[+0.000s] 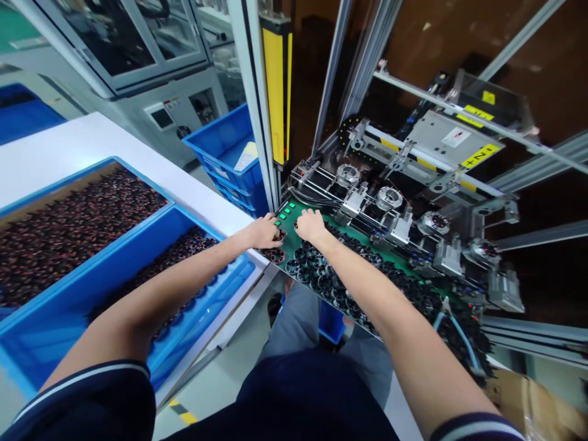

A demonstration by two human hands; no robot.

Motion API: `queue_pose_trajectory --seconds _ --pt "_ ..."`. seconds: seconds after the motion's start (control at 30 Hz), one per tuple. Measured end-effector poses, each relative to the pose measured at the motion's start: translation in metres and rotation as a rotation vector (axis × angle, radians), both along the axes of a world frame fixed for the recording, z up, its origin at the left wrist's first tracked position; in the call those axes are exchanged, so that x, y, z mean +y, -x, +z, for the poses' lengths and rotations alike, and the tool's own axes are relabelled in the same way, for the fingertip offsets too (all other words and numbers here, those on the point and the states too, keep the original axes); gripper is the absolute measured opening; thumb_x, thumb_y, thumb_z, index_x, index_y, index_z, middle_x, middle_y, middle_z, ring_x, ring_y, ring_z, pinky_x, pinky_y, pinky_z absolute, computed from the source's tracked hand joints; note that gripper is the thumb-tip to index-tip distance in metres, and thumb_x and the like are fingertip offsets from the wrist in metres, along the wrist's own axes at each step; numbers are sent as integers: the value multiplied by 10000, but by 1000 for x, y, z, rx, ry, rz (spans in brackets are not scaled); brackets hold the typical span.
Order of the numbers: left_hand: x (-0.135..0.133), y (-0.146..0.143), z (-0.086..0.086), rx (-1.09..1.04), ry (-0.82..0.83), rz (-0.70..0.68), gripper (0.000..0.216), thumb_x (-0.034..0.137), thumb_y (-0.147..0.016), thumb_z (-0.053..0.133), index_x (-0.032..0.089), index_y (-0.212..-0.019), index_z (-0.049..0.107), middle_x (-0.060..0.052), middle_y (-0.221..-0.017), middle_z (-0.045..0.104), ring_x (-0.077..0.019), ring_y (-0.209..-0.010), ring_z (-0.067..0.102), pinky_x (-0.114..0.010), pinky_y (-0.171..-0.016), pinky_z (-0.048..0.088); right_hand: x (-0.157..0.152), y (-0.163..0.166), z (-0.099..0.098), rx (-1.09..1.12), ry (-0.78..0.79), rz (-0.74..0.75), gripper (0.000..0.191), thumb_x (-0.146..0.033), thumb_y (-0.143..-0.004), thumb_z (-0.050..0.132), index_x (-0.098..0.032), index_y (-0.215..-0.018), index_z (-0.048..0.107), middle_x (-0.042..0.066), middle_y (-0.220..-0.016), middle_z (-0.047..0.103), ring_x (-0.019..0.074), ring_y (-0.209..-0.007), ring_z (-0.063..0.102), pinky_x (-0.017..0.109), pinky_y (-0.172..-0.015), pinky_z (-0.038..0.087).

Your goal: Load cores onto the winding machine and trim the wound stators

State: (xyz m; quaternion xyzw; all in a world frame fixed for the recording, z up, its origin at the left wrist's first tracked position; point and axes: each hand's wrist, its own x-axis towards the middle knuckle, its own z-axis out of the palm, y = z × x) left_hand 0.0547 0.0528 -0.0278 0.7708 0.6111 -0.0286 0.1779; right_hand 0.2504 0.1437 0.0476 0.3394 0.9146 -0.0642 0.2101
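Observation:
My left hand [265, 233] is at the left end of a green work surface [287, 222], fingers curled over a small round black part with copper windings, which looks like a motor stator [280, 235]. Just below it lies another wound stator [274, 255]. My right hand [311, 225] is closed a little to the right, over the same surface; a dark edge shows at its fingertips, but most of what it holds is hidden. Below and right of this hand lie many black ring-shaped parts [316, 269], crowded along the front edge.
Behind the surface stands a machine with a row of round metal fixtures [389, 198]. Blue bins [184, 220] of wound parts rest on the white table [92, 138] at left. A yellow-faced post [274, 92] rises ahead; stacked blue crates [229, 147] stand beside it.

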Motion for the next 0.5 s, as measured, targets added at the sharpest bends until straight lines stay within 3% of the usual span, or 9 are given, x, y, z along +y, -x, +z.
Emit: queue_pose_trajectory --seconds 0.13,0.27,0.37,0.5 --pt "-27 2 6 84 36 22 606 730 -1068 720 219 -1329 915 -228 -1729 639 -513 -1727 419 -615 -1362 519 -19 10 -23 -49 39 36 396 -349 -1242 621 -128 -1534 773 181 -1705 662 337 -1641 571 570 -1404 422" --pt "-40 3 9 103 95 51 725 741 -1083 733 213 -1578 790 -255 -1908 452 -533 -1780 378 -673 -1403 493 -40 10 -19 -98 115 72 350 -339 -1224 679 -155 -1498 794 161 -1657 702 335 -1615 610 574 -1370 483" --pt "-42 3 12 87 110 53 756 732 -1063 776 207 -1606 771 -272 -1925 415 -556 -1779 373 -696 -1388 506 -53 6 -9 -121 157 79 359 -331 -1223 698 -153 -1520 790 165 -1621 730 337 -1594 645 586 -1348 524" --pt "-40 2 15 65 104 68 722 722 -1005 852 238 -1539 821 -253 -1878 486 -540 -1727 432 -654 -1327 558 -66 1 0 -116 196 98 371 -330 -1216 719 -146 -1530 791 178 -1582 758 341 -1571 674 594 -1341 542"
